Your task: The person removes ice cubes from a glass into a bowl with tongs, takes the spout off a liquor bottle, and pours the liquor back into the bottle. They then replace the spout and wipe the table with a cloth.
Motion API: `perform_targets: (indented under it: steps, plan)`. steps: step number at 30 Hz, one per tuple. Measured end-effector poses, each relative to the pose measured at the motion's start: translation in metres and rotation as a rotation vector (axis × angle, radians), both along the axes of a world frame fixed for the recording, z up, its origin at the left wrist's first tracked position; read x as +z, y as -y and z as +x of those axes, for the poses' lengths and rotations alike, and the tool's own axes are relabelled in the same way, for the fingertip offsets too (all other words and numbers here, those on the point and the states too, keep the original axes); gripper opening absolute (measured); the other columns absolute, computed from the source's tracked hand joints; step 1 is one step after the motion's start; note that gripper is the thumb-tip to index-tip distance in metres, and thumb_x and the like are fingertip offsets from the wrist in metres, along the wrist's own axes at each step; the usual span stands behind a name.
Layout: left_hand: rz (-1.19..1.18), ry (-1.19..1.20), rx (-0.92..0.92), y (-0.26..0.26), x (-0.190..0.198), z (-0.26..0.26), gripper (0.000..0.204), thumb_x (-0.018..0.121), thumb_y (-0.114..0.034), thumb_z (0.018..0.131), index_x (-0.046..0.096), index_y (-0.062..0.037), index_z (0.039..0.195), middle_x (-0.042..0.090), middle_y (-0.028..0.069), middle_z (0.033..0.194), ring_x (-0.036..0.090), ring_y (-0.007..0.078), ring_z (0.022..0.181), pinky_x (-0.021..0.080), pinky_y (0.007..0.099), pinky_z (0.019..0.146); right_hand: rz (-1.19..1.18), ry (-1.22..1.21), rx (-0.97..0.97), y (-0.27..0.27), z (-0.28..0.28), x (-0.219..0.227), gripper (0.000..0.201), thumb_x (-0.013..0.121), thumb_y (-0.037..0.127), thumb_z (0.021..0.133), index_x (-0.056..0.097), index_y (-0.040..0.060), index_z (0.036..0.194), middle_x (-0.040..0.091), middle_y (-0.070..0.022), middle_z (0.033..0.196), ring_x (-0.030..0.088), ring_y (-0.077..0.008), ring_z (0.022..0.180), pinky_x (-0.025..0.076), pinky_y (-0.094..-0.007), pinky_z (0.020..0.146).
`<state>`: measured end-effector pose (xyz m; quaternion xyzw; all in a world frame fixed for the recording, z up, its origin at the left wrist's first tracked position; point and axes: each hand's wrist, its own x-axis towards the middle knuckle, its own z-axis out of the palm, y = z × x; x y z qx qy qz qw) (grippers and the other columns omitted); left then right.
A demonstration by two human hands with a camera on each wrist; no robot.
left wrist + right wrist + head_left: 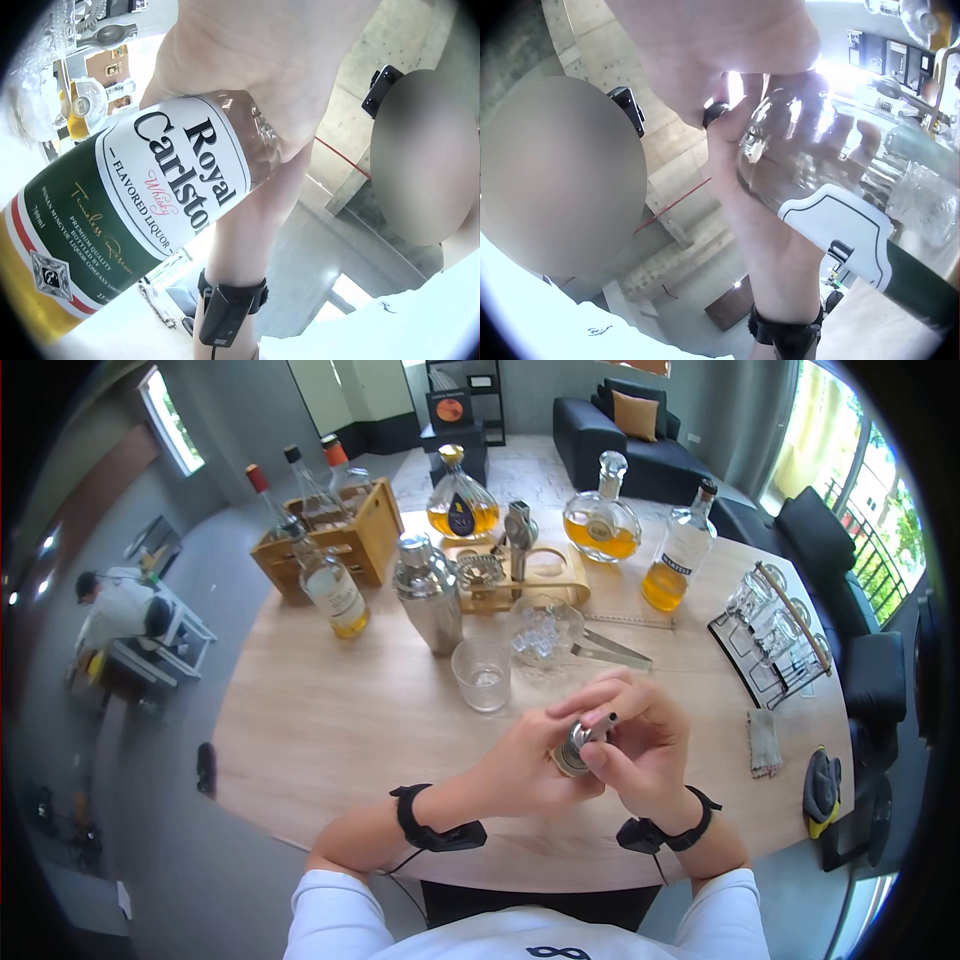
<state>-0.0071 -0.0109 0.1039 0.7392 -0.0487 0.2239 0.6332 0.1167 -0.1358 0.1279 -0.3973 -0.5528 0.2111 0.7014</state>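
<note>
Both of my hands are together over the near side of the table around a whisky bottle (pixel 112 217). It has a white and green label and amber liquor low inside. My left hand (pixel 530 765) grips the bottle at its clear upper part. My right hand (pixel 650 735) pinches a metal pourer (pixel 598 728) at the bottle's mouth between thumb and fingers. In the right wrist view the bottle's glass shoulder (pixel 780 150) shows, with fingers wrapped behind it. Just beyond the hands stand a clear tumbler (pixel 482 685) and a glass bowl of ice (pixel 543 645).
Metal tongs (pixel 615 650) lie beside the ice bowl. Behind are a cocktail shaker (pixel 428 600), a wooden bar-tool stand (pixel 565 585), several liquor bottles (pixel 665 565) and a wooden crate (pixel 375 540). A glass rack (pixel 775 640) and folded cloth (pixel 763 743) are at right.
</note>
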Motion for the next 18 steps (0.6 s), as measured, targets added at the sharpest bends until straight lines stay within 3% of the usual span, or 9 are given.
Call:
perform_targets:
  steps: [2, 5, 7, 9, 10, 12, 15, 18]
  plan:
    - [0.074, -0.016, 0.015, -0.004, 0.006, -0.005, 0.026, 0.079, -0.012, 0.085, 0.07, -0.0014, 0.107, 0.069, 0.0109, 0.1, 0.069, 0.0214, 0.085, 0.055, 0.0349, 0.076, -0.04, 0.181, -0.084, 0.002, 0.005, 0.005, 0.042, 0.084, 0.018, 0.091, 0.067, 0.0045, 0.127, 0.075, -0.0165, 0.128, 0.06, -0.0225, 0.114, 0.049, -0.039, 0.098]
    - [0.249, -0.068, 0.08, -0.002, 0.011, -0.016, 0.02, 0.076, -0.009, 0.089, 0.072, -0.0044, 0.108, 0.071, 0.0088, 0.102, 0.07, 0.0222, 0.092, 0.056, 0.0344, 0.083, -0.012, 0.213, -0.226, 0.024, 0.016, -0.002, 0.057, 0.084, 0.026, 0.092, 0.064, 0.0016, 0.14, 0.073, -0.016, 0.134, 0.061, -0.0228, 0.117, 0.048, -0.0389, 0.097]
    - [0.221, -0.095, 0.149, -0.005, 0.011, -0.029, 0.015, 0.075, -0.007, 0.089, 0.074, -0.0054, 0.104, 0.07, 0.0087, 0.1, 0.069, 0.022, 0.089, 0.054, 0.0353, 0.082, 0.005, 0.19, -0.277, 0.037, 0.022, -0.001, 0.046, 0.082, 0.024, 0.095, 0.069, 0.0016, 0.134, 0.075, -0.0141, 0.126, 0.062, -0.0233, 0.113, 0.048, -0.0375, 0.095]
    - [0.238, -0.118, 0.226, -0.013, 0.013, -0.05, 0.016, 0.073, -0.008, 0.09, 0.075, -0.006, 0.105, 0.07, 0.0088, 0.101, 0.069, 0.0217, 0.09, 0.054, 0.0349, 0.082, -0.158, 0.352, -0.447, 0.056, 0.042, -0.009, 0.021, 0.075, 0.019, 0.101, 0.075, 0.0011, 0.113, 0.076, -0.0123, 0.112, 0.064, -0.0217, 0.103, 0.049, -0.0347, 0.092]
    - [0.277, -0.109, 0.312, -0.023, 0.013, -0.062, 0.015, 0.072, -0.009, 0.09, 0.073, -0.0045, 0.104, 0.069, 0.0097, 0.1, 0.069, 0.0213, 0.088, 0.055, 0.0353, 0.081, -0.155, 0.351, -0.445, 0.065, 0.053, -0.018, 0.021, 0.075, 0.019, 0.101, 0.075, 0.0011, 0.113, 0.076, -0.0123, 0.112, 0.064, -0.0217, 0.103, 0.049, -0.0347, 0.092]
    - [0.331, -0.097, 0.46, -0.045, 0.013, -0.087, 0.014, 0.07, -0.008, 0.091, 0.072, -0.0027, 0.104, 0.068, 0.01, 0.1, 0.067, 0.0203, 0.085, 0.055, 0.0349, 0.078, -0.288, 0.203, -0.518, 0.081, 0.079, -0.045, 0.021, 0.066, 0.016, 0.107, 0.072, 0.0006, 0.095, 0.073, -0.0075, 0.096, 0.064, -0.0163, 0.089, 0.048, -0.0294, 0.084]
    - [0.36, -0.057, 0.626, -0.097, 0.0, -0.125, 0.016, 0.063, -0.002, 0.093, 0.073, -0.0024, 0.106, 0.069, 0.006, 0.1, 0.062, 0.0158, 0.081, 0.051, 0.0319, 0.073, -0.465, 0.059, -0.583, 0.107, 0.125, -0.081, 0.028, 0.062, 0.018, 0.109, 0.067, 0.0013, 0.088, 0.069, -0.0038, 0.089, 0.06, -0.0107, 0.081, 0.046, -0.0251, 0.077]
    - [0.286, -0.149, 0.823, -0.147, 0.005, -0.155, 0.016, 0.063, -0.002, 0.094, 0.075, -0.0015, 0.105, 0.07, 0.0035, 0.095, 0.059, 0.0099, 0.078, 0.049, 0.0268, 0.071, -0.442, 0.001, -0.704, 0.113, 0.157, -0.105, 0.024, 0.06, 0.015, 0.109, 0.067, 0.0014, 0.091, 0.068, -0.0019, 0.085, 0.059, -0.0085, 0.078, 0.044, -0.0241, 0.073]
